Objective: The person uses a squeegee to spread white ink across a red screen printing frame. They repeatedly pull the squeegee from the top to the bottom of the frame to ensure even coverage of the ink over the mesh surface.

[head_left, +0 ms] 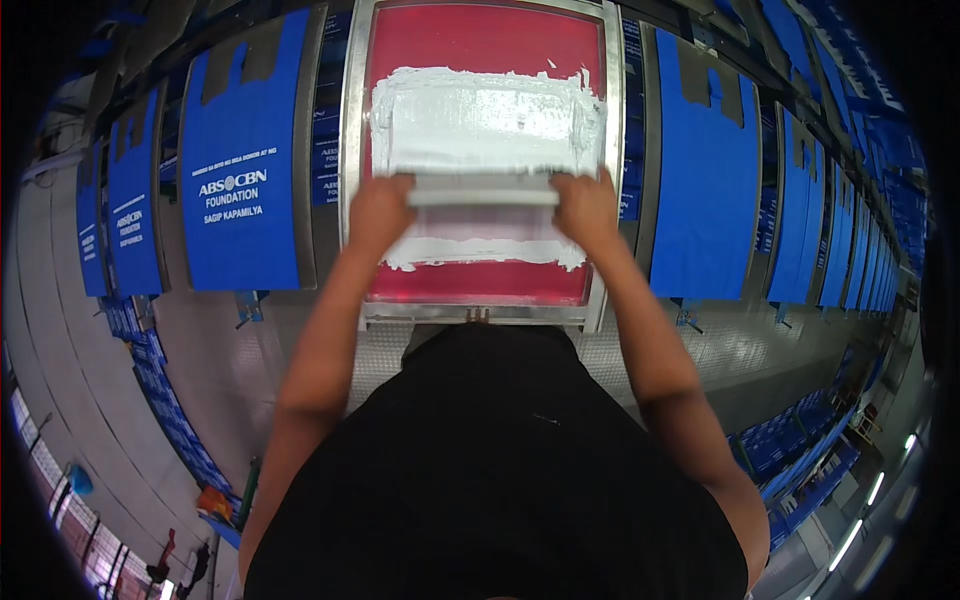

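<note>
In front of me lies a screen printing frame (355,130) with metal sides and a red mesh (480,35). Thick white ink (470,115) covers the middle of the mesh, with a ridge of it along the near end. Both hands grip a wide squeegee (485,190) that spans the inked area crosswise. My left hand (382,212) is closed round its left end and my right hand (587,210) round its right end. Motion blurs the squeegee slightly, and its blade edge cannot be made out.
Blue printed fabric panels (245,150) on boards line the left, with more blue panels (705,170) in a row to the right. Metal clamps (250,308) stick out below the boards. Patterned metal flooring (740,345) runs beneath. An orange item (213,502) is at the lower left.
</note>
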The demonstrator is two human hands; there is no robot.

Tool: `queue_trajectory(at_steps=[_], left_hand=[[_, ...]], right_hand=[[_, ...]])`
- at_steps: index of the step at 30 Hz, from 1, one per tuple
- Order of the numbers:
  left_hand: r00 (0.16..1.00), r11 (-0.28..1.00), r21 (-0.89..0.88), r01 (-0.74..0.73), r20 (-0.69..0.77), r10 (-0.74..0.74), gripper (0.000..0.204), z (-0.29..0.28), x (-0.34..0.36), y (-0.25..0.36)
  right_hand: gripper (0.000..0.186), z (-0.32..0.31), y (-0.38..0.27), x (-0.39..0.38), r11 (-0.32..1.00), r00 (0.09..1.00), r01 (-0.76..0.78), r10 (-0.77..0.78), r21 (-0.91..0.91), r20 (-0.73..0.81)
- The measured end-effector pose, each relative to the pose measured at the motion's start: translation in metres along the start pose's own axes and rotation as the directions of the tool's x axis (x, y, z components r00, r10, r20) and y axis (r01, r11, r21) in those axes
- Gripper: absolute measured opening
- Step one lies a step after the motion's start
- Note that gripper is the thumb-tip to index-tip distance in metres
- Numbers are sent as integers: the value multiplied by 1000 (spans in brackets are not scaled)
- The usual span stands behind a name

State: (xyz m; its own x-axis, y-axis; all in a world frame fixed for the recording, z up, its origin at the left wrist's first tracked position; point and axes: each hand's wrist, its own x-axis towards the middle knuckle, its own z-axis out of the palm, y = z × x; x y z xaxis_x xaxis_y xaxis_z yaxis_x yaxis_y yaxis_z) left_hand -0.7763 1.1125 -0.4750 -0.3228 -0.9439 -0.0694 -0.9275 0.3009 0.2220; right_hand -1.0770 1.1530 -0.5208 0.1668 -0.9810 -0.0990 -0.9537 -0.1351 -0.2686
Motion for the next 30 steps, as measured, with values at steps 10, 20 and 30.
queue_trajectory(at_steps=[10, 20, 30], left_hand=[[983, 1000, 25, 0, 185, -5, 38, -43, -17, 13], [993, 997, 13, -76, -84, 77, 19, -2, 41, -11], [990, 991, -60, -118, 68, 122, 37, -7, -84, 0]], right_hand=[[36, -45, 0, -16, 998, 985, 45, -50, 34, 166], [31, 1, 21, 38, 997, 999, 27, -29, -76, -32], [35, -28, -24, -85, 995, 997, 45, -50, 88, 56]])
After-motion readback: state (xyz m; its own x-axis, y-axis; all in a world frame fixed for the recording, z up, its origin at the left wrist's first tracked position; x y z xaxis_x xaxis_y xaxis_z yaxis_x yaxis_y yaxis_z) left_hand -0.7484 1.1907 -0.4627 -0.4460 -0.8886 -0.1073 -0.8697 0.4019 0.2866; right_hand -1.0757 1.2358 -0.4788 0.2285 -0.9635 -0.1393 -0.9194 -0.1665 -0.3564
